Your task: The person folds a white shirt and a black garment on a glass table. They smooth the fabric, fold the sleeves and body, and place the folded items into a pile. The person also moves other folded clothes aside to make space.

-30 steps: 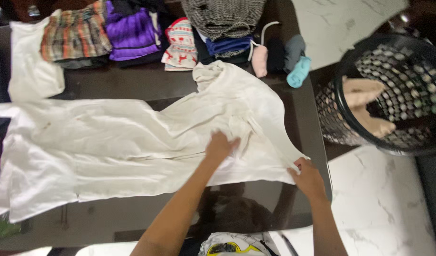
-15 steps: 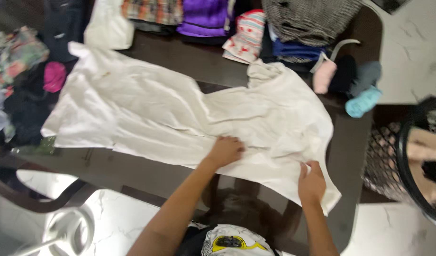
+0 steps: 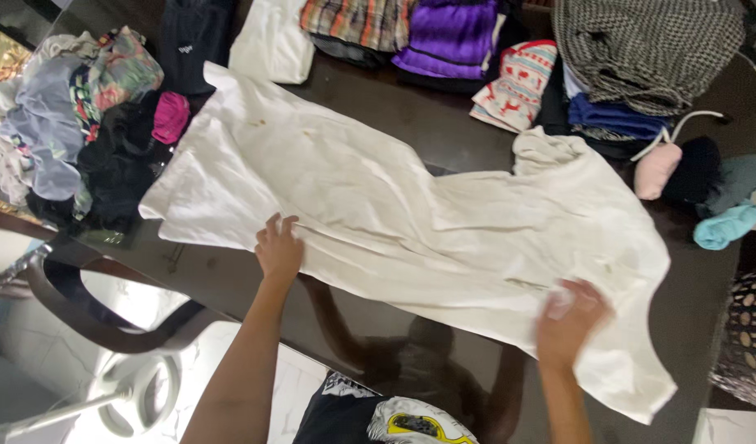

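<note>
A long white garment (image 3: 411,205) lies spread flat across the dark glossy table (image 3: 444,123), running from the upper left to the lower right. My left hand (image 3: 278,247) rests flat on its near edge toward the left, fingers apart. Blurred with motion, my right hand (image 3: 569,319) lies on the garment's near edge by the right end; whether it pinches the cloth I cannot tell.
Folded clothes line the table's far side: plaid (image 3: 357,20), purple (image 3: 448,41), a red-patterned piece (image 3: 516,86), a houndstooth pile (image 3: 641,49). Rolled socks (image 3: 723,224) sit at right. A loose clothes heap (image 3: 82,115) lies at left. A black mesh basket (image 3: 748,337) stands far right; a chair (image 3: 107,329) near left.
My left hand has slid left along the garment's near edge. My right hand has stayed near the right end. The view has swung left, so the basket is mostly out of sight.
</note>
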